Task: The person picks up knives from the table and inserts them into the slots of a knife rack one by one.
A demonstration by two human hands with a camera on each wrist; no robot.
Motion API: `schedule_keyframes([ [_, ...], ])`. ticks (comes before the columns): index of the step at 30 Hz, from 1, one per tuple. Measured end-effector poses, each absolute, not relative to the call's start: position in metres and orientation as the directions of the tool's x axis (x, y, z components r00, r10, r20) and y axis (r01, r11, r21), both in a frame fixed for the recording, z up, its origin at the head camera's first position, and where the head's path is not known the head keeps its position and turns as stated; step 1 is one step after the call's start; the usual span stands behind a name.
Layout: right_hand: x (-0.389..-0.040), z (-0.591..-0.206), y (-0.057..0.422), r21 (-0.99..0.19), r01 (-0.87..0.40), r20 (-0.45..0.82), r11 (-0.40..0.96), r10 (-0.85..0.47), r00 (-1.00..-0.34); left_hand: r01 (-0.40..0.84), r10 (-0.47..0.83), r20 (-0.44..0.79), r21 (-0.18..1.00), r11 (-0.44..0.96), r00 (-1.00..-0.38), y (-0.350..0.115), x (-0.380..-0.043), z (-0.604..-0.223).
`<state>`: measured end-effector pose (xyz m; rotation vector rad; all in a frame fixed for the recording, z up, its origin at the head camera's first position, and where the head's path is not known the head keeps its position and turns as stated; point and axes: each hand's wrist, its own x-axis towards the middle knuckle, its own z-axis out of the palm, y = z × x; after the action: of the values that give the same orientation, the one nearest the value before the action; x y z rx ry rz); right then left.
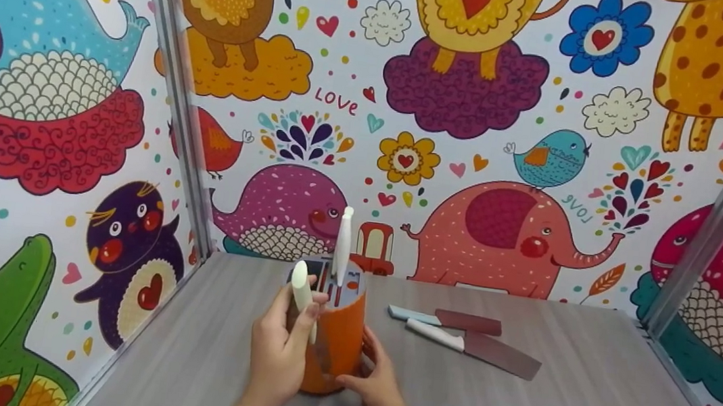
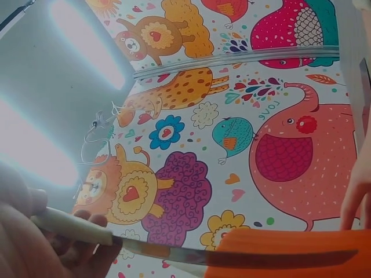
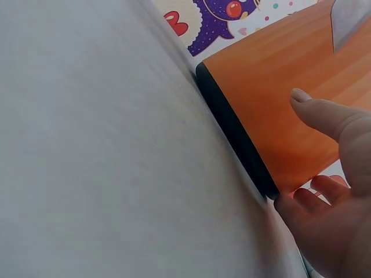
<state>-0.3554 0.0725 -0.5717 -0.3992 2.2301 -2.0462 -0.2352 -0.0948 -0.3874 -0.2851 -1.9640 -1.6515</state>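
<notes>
My left hand (image 1: 278, 336) holds a knife by its cream handle (image 1: 302, 285). In the left wrist view the knife's long, narrow blade (image 2: 232, 258) crosses in front of an orange knife block (image 1: 346, 337). The block stands upright on the table, and a white-handled knife (image 1: 343, 248) sticks up from its slotted top. Low on the block's right side, my right hand (image 1: 379, 379) grips it with the thumb towards me and the fingers around the side. The right wrist view shows that thumb over the orange wall, just above the block's dark base (image 3: 235, 133).
Right of the block, a cleaver with a white handle (image 1: 438, 334) and a smaller knife with a pale blue handle (image 1: 413, 315) lie on the grey wood-look table (image 1: 447, 403). Walls with printed cartoon animals (image 1: 493, 245) enclose the table at the back and sides.
</notes>
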Motion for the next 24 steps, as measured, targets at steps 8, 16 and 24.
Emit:
schedule_keyframes([
  [8,-0.36,-0.576,0.069,-0.983,-0.144,0.115,0.111,-0.235,-0.965,0.516,-0.194,0.559,0.825,0.231,-0.806,-0.098,-0.229,-0.382],
  [16,-0.36,-0.576,0.07,-0.984,-0.14,0.111,0.11,-0.239,-0.965,0.624,-0.25,0.662,0.749,0.223,-0.706,-0.109,-0.224,-0.371],
  [24,-0.359,-0.578,0.073,-0.982,-0.163,0.135,0.096,-0.247,-0.96,0.697,-0.326,0.716,0.69,0.197,-0.617,-0.113,-0.225,-0.356],
])
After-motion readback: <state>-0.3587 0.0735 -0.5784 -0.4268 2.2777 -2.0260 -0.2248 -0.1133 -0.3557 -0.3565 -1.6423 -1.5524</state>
